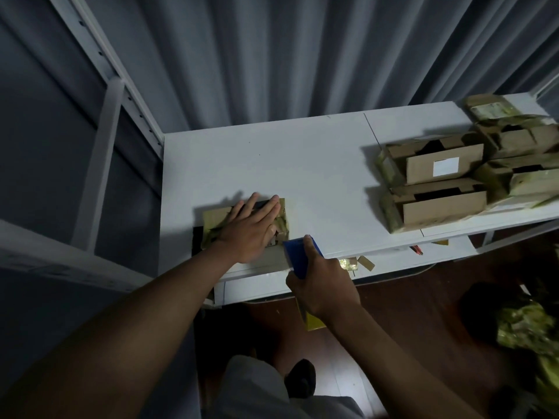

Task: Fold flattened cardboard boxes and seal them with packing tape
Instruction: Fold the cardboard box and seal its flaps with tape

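Observation:
A small cardboard box (213,217) with yellowish tape on it lies at the near left part of the white table (317,164). My left hand (252,228) presses flat on top of this box, fingers spread. Just to its right, my right hand (322,282) grips a blue tape dispenser (299,254) at the box's near right corner, by the table's front edge. Much of the box is hidden under my left hand.
Several folded cardboard boxes (441,182) with open tops stand stacked at the right of the table. Tape scraps (357,263) lie on a lower ledge. A white metal rack (112,86) stands left, grey curtains behind. A pile of crumpled material (526,331) lies on the floor at right.

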